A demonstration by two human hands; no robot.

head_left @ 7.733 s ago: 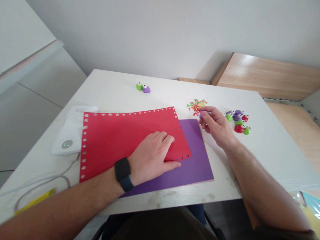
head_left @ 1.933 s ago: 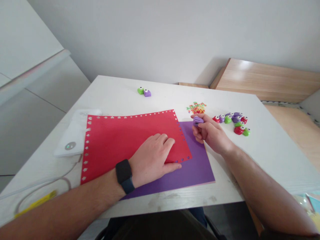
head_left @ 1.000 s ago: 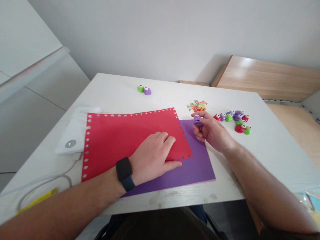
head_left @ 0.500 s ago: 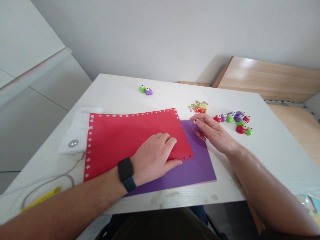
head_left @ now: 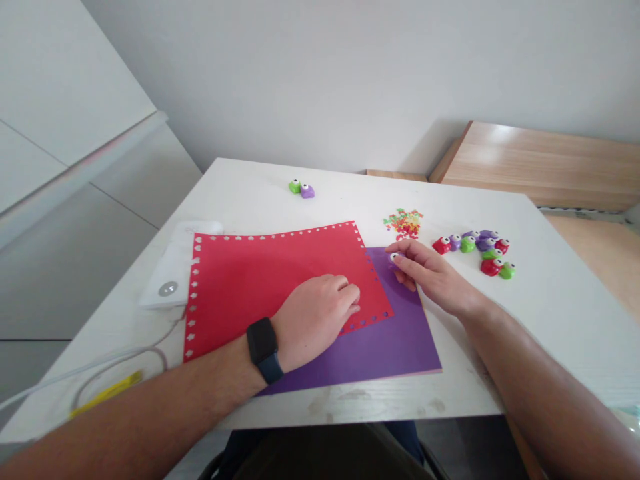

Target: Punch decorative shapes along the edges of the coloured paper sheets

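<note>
A red sheet of paper (head_left: 260, 267), its edges lined with small punched shapes, lies over purple sheets (head_left: 380, 357). My left hand (head_left: 320, 310), with a dark watch on its wrist, rests on the red sheet near its lower right part. Its fingers are curled in and their tips are hidden, so I cannot make out whether anything is in them. Over the right edge of the purple sheet, my right hand (head_left: 427, 270) grips a small purple craft punch (head_left: 394, 259) with a googly eye between thumb and fingers.
Small punched paper pieces (head_left: 404, 222) lie heaped beyond my right hand. Several red, green and purple punches (head_left: 485, 245) cluster to the right. A green punch (head_left: 295, 187) and a purple one (head_left: 307, 192) stand at the back. A white device (head_left: 173, 267) with cables sits left.
The fingers and thumb of my left hand have curled in. My right hand keeps its grip on the purple craft punch. The whole view has shifted slightly.
</note>
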